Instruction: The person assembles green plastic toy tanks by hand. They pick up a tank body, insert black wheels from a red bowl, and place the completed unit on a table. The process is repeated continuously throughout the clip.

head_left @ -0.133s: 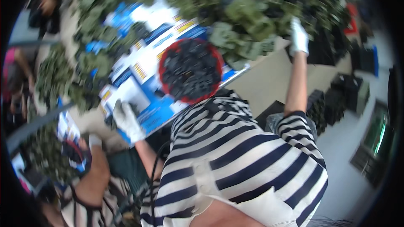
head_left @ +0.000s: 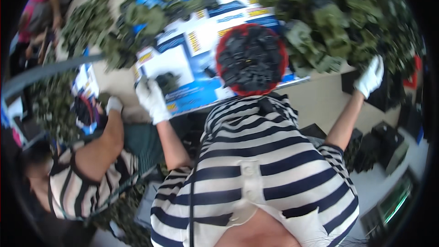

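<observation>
My left hand [head_left: 152, 100], in a white glove, is over the left part of a blue and white printed sheet. Its fingers are bent around a small grey-green piece that barely shows. Right beside it, a dark green crumpled piece [head_left: 168, 82] lies on the sheet. A round red-rimmed basket [head_left: 284, 59] full of small black pieces [head_left: 250, 59] stands close in front of my body. My right hand [head_left: 370, 77], also white-gloved, reaches out to the near edge of a big heap of green, cloth-like pieces [head_left: 334, 23]. Its fingers are stretched, with nothing visible in them.
The blue and white sheet [head_left: 201, 93] covers part of a beige table [head_left: 315, 92]. More green pieces [head_left: 151, 18] lie at the far left. A black box [head_left: 386, 93] is below my right hand. At my left, a seated co-worker [head_left: 96, 169] has a gloved hand on the table.
The whole view has swung, so the basket and heap appear farther right. My right hand is now lower along the heap's edge. The dark green piece now shows on the sheet beside my left hand.
</observation>
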The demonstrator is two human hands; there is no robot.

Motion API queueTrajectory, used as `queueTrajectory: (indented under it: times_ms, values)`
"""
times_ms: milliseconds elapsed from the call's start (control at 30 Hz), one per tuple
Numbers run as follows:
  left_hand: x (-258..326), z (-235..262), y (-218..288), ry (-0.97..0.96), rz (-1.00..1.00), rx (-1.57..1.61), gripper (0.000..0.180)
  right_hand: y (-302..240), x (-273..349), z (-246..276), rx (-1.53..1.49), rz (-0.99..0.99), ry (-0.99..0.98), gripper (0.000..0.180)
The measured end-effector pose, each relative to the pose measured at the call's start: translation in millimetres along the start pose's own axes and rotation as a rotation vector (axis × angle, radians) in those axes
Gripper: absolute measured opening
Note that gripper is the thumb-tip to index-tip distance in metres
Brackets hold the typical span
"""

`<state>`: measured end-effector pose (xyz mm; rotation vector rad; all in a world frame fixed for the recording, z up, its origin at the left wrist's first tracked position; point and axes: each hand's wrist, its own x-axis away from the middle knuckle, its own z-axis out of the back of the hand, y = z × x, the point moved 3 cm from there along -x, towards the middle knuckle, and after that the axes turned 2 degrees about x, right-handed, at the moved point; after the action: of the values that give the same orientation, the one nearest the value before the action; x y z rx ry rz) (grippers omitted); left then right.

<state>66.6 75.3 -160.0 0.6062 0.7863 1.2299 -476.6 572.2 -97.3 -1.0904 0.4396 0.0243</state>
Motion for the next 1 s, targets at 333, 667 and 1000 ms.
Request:
queueTrajectory:
  times_ms: [333, 667, 1000]
  values:
    - [-6.7, 1.9, -39.4, 0.041, 0.404, 0.141, 0.069, 39.6, 28.5, 4.5, 0.415, -0.117, 0.369, 0.04]
    - [5.5, -43.1, -51.2, 0.039, 0.543, 0.384, 0.049, 68.7, -21.3, 46.2, 0.423, -0.009, 0.205, 0.026]
    - [52.1, -79.3, 88.2, -0.474, -0.225, -0.514, 0.1, -172.4, 161.1, -65.1, 0.11, 0.736, -0.697, 0.02]
